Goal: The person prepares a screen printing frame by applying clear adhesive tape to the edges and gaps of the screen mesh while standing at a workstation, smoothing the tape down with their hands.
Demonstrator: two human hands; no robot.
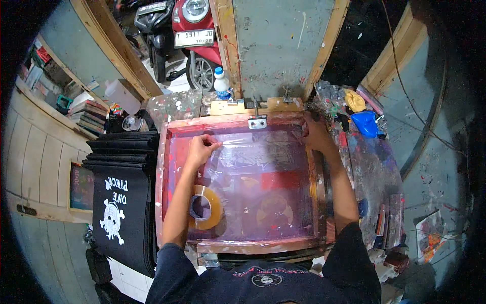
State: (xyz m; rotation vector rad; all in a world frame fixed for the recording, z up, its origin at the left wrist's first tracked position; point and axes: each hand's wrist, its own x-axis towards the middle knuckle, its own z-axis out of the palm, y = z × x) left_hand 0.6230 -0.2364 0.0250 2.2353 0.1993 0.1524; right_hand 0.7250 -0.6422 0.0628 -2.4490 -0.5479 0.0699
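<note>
A wooden-framed printing screen [161,202] with a purplish mesh lies in front of me. My left hand [202,149] is over the upper left of the mesh, thumb and fingers pinched on what looks like a strip of clear tape [243,143]. From there the strip runs right across the mesh, above a faint stencil design [258,158]. At the screen's upper right corner is my right hand [316,136], in shadow with its fingers bent; what they grip is not distinct. Beside my left forearm, a roll of clear yellowish tape [215,209] lies flat on the mesh.
A metal hinge clamp [257,121] stands at the screen's far edge, with a blue-capped bottle [221,83] behind it. Black fabric pieces [126,202] with white skull prints are stacked at left. Yellow and blue bundles [365,123] lie at right. A red motorbike [197,40] is parked beyond.
</note>
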